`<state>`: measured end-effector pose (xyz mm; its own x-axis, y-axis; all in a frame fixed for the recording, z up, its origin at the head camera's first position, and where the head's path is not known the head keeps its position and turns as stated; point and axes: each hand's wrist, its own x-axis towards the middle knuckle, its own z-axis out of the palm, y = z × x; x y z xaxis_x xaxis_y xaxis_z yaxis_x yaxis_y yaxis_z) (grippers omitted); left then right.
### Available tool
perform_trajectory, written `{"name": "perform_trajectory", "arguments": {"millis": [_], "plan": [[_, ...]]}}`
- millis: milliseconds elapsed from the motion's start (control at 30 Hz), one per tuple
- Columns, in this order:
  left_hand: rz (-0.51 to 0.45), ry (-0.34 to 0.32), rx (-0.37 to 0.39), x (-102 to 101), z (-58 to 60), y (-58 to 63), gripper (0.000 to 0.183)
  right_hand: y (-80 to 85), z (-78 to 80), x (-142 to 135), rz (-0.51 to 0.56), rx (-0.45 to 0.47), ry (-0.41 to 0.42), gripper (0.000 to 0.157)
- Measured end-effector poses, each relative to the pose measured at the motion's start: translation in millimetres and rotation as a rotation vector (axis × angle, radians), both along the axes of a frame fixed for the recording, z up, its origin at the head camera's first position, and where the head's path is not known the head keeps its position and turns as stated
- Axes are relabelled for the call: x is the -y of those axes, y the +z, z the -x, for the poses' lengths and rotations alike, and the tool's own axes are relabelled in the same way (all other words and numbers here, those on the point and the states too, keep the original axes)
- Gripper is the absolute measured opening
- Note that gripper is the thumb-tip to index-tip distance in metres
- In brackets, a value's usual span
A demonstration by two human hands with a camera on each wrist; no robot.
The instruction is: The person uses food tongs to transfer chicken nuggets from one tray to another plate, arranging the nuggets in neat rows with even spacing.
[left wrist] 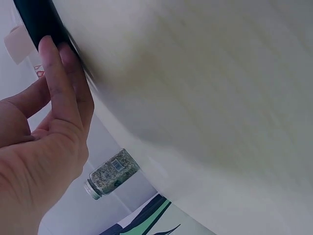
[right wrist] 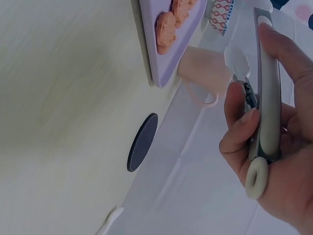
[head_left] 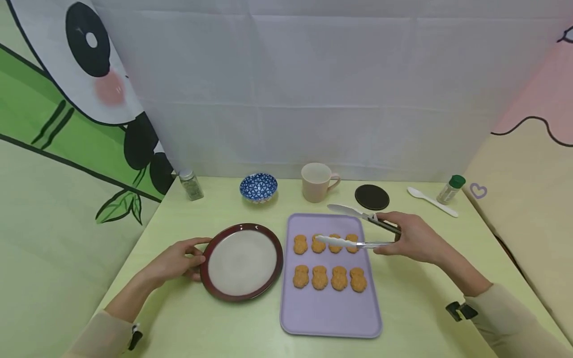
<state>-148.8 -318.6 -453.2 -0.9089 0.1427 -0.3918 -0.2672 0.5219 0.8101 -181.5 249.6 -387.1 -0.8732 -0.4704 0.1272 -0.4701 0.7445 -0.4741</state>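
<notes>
My left hand (head_left: 176, 259) holds the left edge of a cream plate (head_left: 243, 263) with a brown rim, fingers and thumb at the rim. In the left wrist view, fingertips (left wrist: 47, 46) lie against the plate's dark edge (left wrist: 36, 19). A pair of tongs (head_left: 378, 244) with pale scalloped tips is in my right hand (head_left: 414, 236), its arms spread apart. These tips overlap the upper part of a lilac tray (head_left: 329, 315) in the head view, with nothing between them. Two rows of golden-brown, animal-shaped cookies (head_left: 338, 278) lie on the tray.
Along the back stand a herb jar (head_left: 191, 186), a blue-patterned bowl (head_left: 258, 187) and a pink mug (head_left: 315, 183). A black coaster (head_left: 372, 197), a white spoon (head_left: 432, 201) and a green-capped jar (head_left: 450, 189) lie or stand farther right. A white curtain (head_left: 313, 89) closes off the back.
</notes>
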Motion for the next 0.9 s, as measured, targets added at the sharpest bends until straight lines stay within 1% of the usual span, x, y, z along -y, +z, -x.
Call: {"name": "perform_trajectory", "arguments": {"millis": [133,300,400,533,667,900], "plan": [[-0.012,0.000,0.008,1.3,0.3,1.1,0.053,0.8,8.1,6.5,-0.030,0.014,0.045,0.085],[-0.030,-0.007,0.009,2.0,0.0,0.2,0.053,4.6,17.1,20.1,-0.128,-0.070,0.153,0.076],[-0.035,0.007,0.007,1.1,-0.9,0.3,0.052,7.6,22.7,30.2,-0.175,-0.096,0.208,0.073],[-0.037,0.012,0.001,-0.4,-2.5,1.0,0.052,8.2,30.7,42.4,-0.210,-0.097,0.240,0.077],[-0.035,0.014,-0.003,-0.9,-4.0,1.4,0.052,4.9,37.6,51.2,-0.236,-0.107,0.264,0.081],[-0.027,0.016,-0.008,-0.2,-4.6,1.7,0.052,-0.1,43.1,59.6,-0.270,-0.078,0.276,0.075]]}}
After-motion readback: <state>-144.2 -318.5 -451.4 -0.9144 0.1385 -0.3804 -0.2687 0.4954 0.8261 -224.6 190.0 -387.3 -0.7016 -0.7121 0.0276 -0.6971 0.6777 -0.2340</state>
